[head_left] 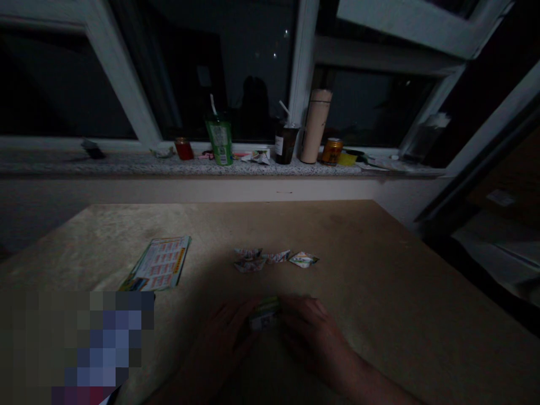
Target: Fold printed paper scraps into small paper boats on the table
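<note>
A small folded piece of printed paper (265, 322), white with green along its top, lies between my two hands near the front of the table. My left hand (228, 326) has its fingers closed on the paper's left side. On the right side, the fingers of my right hand (310, 322) hold it too. Deep shadow hides the fingertips and the exact folds. Just beyond, several little folded paper boats sit grouped together, among them a brighter one (304, 259) at the right and a middle one (277, 257).
Flat printed sheets (162, 261) lie on the table (358, 270) to the left. A blurred-out patch covers the lower left corner. Along the windowsill (139, 166) stand a green cup (220, 140), a dark cup (285, 145), a pink flask (314, 126) and small jars.
</note>
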`<act>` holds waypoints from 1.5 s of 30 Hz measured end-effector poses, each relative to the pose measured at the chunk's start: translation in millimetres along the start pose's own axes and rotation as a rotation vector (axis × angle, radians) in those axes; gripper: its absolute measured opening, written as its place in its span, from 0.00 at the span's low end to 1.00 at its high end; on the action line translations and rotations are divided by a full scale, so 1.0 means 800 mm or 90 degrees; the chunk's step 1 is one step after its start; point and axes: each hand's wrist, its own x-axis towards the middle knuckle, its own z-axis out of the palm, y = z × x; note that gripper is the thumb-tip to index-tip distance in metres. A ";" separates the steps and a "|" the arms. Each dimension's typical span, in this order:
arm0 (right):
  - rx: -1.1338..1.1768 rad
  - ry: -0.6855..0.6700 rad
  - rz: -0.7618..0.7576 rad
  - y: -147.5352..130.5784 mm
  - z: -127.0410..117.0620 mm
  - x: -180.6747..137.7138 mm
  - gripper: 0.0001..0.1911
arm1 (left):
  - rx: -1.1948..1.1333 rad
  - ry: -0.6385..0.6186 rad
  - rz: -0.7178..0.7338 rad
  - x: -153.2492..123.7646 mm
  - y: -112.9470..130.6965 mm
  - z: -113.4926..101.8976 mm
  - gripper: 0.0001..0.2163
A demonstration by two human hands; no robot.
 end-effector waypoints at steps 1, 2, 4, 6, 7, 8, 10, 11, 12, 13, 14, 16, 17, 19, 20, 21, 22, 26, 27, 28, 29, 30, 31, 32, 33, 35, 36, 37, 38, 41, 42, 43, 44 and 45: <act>0.000 -0.004 -0.001 0.000 0.001 -0.001 0.15 | -0.004 0.001 0.006 -0.001 0.001 0.000 0.19; 0.001 -0.005 -0.006 0.000 0.002 -0.003 0.15 | -0.007 0.000 0.015 -0.001 0.001 0.001 0.19; 0.004 -0.013 -0.018 -0.001 0.003 -0.005 0.14 | -0.013 0.001 0.037 -0.002 0.003 0.001 0.19; 0.006 -0.017 -0.029 -0.002 0.004 -0.006 0.12 | -0.017 0.004 0.053 -0.003 0.004 0.001 0.20; 0.006 -0.016 -0.035 -0.003 0.004 -0.007 0.12 | -0.017 0.006 0.060 -0.004 0.004 0.000 0.20; 0.004 -0.011 -0.039 -0.003 0.005 -0.007 0.12 | -0.016 0.012 0.070 -0.004 0.004 -0.001 0.21; -0.010 0.007 -0.050 -0.003 0.009 -0.008 0.11 | -0.009 0.019 0.102 -0.003 0.005 -0.004 0.22; -0.020 0.017 -0.058 -0.003 0.011 -0.009 0.10 | -0.003 0.021 0.125 -0.003 0.007 -0.006 0.22; -0.031 0.028 -0.067 -0.003 0.013 -0.010 0.09 | 0.003 0.024 0.148 -0.002 0.008 -0.009 0.22; -0.041 0.037 -0.076 -0.003 0.015 -0.011 0.09 | 0.010 0.024 0.171 -0.002 0.010 -0.011 0.22; -0.046 0.040 -0.086 -0.003 0.017 -0.011 0.10 | 0.016 0.025 0.186 -0.002 0.011 -0.012 0.23; -0.039 0.022 -0.100 -0.004 0.019 -0.012 0.13 | 0.024 0.018 0.203 -0.005 0.012 -0.014 0.24; -0.031 0.004 -0.097 -0.004 0.019 -0.013 0.15 | 0.027 0.007 0.204 -0.007 0.012 -0.013 0.24; -0.013 -0.018 -0.091 -0.005 0.020 -0.013 0.17 | 0.034 -0.027 0.205 -0.012 0.009 -0.011 0.25; -0.008 -0.013 -0.095 -0.005 0.020 -0.013 0.16 | 0.036 -0.044 0.211 -0.015 0.008 -0.010 0.26; -0.004 -0.003 -0.100 -0.004 0.021 -0.013 0.15 | 0.038 -0.057 0.220 -0.017 0.007 -0.009 0.27; -0.002 0.007 -0.106 -0.003 0.021 -0.013 0.14 | 0.041 -0.066 0.227 -0.018 0.006 -0.009 0.27; 0.013 -0.004 -0.103 -0.001 0.021 -0.011 0.12 | 0.050 -0.070 0.244 -0.013 0.011 -0.014 0.24; 0.017 -0.015 -0.101 -0.001 0.019 -0.010 0.12 | 0.051 -0.070 0.240 -0.010 0.013 -0.017 0.22; 0.022 -0.024 -0.102 -0.002 0.017 -0.010 0.11 | 0.046 -0.071 0.246 -0.008 0.015 -0.019 0.21; 0.030 -0.033 -0.097 -0.002 0.014 -0.009 0.10 | 0.041 -0.079 0.251 -0.007 0.017 -0.021 0.20; 0.039 -0.043 -0.087 -0.003 0.011 -0.007 0.10 | 0.035 -0.085 0.258 -0.006 0.020 -0.022 0.20; 0.050 -0.051 -0.075 -0.003 0.008 -0.006 0.09 | 0.030 -0.091 0.267 -0.005 0.022 -0.023 0.20; 0.060 -0.058 -0.063 -0.003 0.005 -0.005 0.08 | 0.029 -0.094 0.273 -0.004 0.024 -0.023 0.20; 0.069 -0.062 -0.053 -0.002 0.003 -0.003 0.07 | 0.033 -0.090 0.279 -0.003 0.025 -0.023 0.21; 0.074 -0.072 -0.046 -0.001 -0.003 0.000 0.07 | 0.051 -0.075 0.287 -0.001 0.027 -0.023 0.21; 0.069 -0.075 -0.048 -0.001 -0.005 0.002 0.07 | 0.062 -0.069 0.288 0.000 0.028 -0.022 0.21; 0.059 -0.081 -0.049 0.000 -0.009 0.003 0.06 | 0.075 -0.070 0.283 0.001 0.027 -0.021 0.21; 0.045 -0.086 -0.047 0.000 -0.012 0.005 0.06 | 0.086 -0.071 0.275 0.002 0.026 -0.020 0.21; 0.005 -0.102 -0.028 -0.001 -0.025 0.009 0.04 | 0.104 -0.086 0.237 0.003 0.019 -0.017 0.23; -0.001 -0.112 -0.020 -0.002 -0.029 0.011 0.04 | 0.106 -0.089 0.222 0.002 0.016 -0.016 0.24; -0.004 -0.118 -0.013 -0.002 -0.032 0.012 0.04 | 0.107 -0.092 0.207 0.001 0.014 -0.015 0.24; -0.006 -0.123 -0.007 -0.002 -0.035 0.012 0.04 | 0.106 -0.095 0.195 -0.001 0.011 -0.014 0.25; -0.006 -0.128 -0.003 -0.002 -0.037 0.013 0.03 | 0.106 -0.103 0.185 -0.003 0.008 -0.013 0.25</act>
